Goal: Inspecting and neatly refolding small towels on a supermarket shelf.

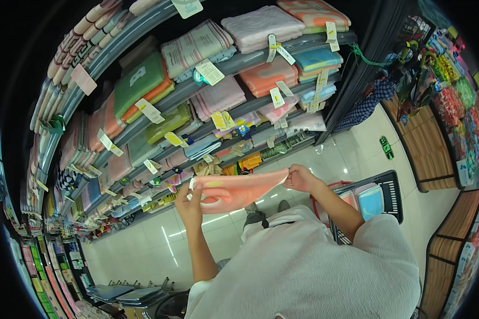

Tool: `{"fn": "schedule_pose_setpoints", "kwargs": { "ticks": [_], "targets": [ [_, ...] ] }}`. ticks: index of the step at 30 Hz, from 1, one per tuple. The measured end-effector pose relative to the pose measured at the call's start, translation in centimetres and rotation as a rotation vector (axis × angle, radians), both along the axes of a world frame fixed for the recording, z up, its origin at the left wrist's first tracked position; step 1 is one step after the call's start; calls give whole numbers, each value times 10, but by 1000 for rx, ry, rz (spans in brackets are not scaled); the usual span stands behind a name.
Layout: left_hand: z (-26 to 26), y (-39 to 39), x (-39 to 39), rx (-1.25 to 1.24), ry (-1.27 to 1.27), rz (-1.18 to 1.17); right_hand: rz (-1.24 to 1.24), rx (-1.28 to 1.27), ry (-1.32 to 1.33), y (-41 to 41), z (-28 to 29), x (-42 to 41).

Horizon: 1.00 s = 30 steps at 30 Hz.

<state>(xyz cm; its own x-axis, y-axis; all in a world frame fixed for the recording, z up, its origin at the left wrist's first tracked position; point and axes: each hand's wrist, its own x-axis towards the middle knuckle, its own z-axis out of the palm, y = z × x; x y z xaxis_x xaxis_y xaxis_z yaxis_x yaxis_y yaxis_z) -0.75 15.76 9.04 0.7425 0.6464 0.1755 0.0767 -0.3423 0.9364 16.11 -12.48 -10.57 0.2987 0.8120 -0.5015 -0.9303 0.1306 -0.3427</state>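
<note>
A coral-pink towel (239,191) with a pale edge hangs stretched between my two hands, in front of the lower shelves. My left hand (189,199) pinches its left end, thumb on the near side. At the opposite corner, my right hand (300,178) grips the towel between thumb and fingers. The cloth sags and folds in the middle. Below my right forearm stands a black shopping basket (393,199) with red handles; folded towels in pink and light blue (371,202) lie inside it.
Shelves of folded towels (143,87) with hanging tags curve along the front and left. Wood-panelled display stands (427,143) with packaged goods are on the right. A green floor sign (386,147) marks the tiled floor (143,247). Dark flat-topped stools or carts (111,293) stand at lower left.
</note>
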Motion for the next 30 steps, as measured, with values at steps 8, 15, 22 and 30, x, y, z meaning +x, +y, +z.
{"fn": "schedule_pose_setpoints", "kwargs": {
  "ticks": [8,15,22,30],
  "targets": [
    [20,-24,10,8,66,-196,-421,-645,-558,8,-8,-19],
    [6,-27,20,197,119,-385,-143,-75,-1527,68,178,-33],
    [10,-15,18,46,176,-389,-8,-225,-1867,79,203,-13],
    [-28,50,2,-851,-366,284,-396,-231,-1315,37,197,32]
  ]
}}
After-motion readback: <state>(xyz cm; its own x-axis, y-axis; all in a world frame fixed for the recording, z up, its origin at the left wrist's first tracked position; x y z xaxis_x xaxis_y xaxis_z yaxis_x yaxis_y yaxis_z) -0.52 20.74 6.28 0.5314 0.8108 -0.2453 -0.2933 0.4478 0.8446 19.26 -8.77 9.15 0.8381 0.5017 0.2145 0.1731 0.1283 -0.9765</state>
